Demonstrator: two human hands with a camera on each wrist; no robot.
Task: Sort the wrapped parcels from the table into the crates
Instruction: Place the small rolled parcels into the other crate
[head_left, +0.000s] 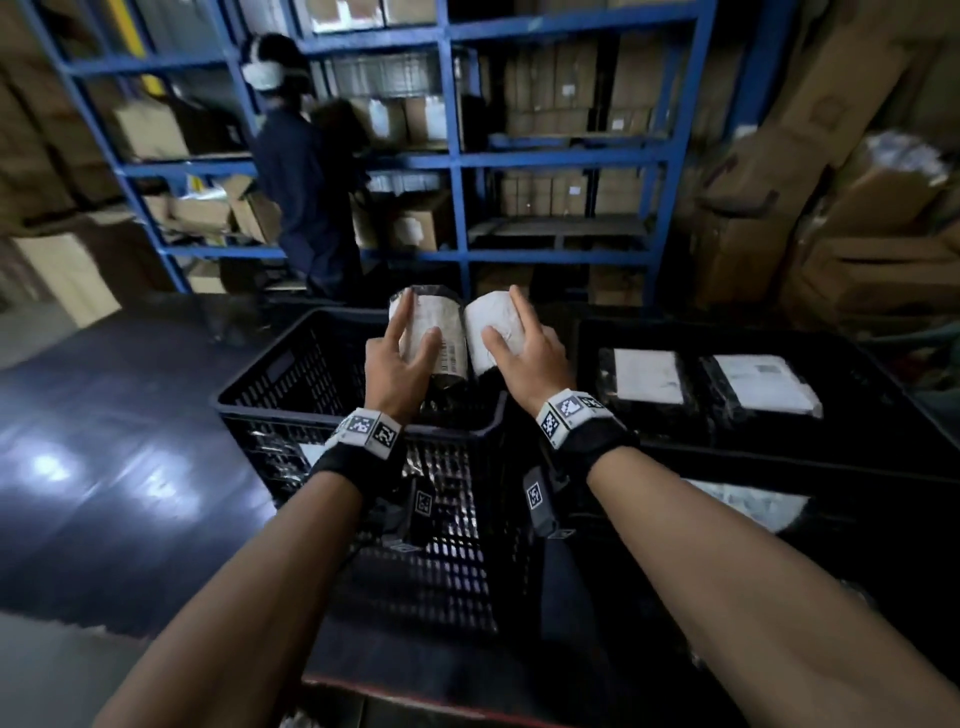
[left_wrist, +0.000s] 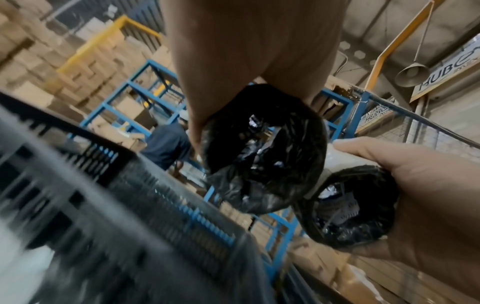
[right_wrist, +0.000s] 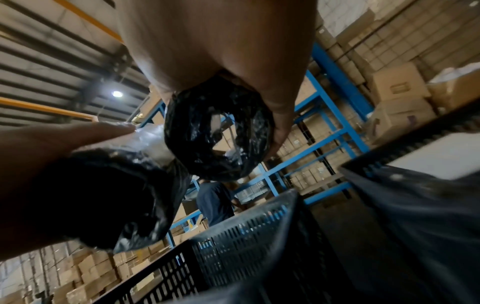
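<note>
While each hand, left (head_left: 397, 358) and right (head_left: 524, 356), is curled round a roll (head_left: 441, 332) (head_left: 491, 327) held lengthwise near-to-far, both rolls are poised above the left crate (head_left: 270, 384), touching side by side.

I was looking into a warehouse: blue steel racks (head_left: 457, 156) at twelve o'clock held cardboard boxes (head_left: 550, 83), more cartons (head_left: 857, 208) were stacked at two o'clock, under a corrugated roof (right_wrist: 52, 61).
</note>
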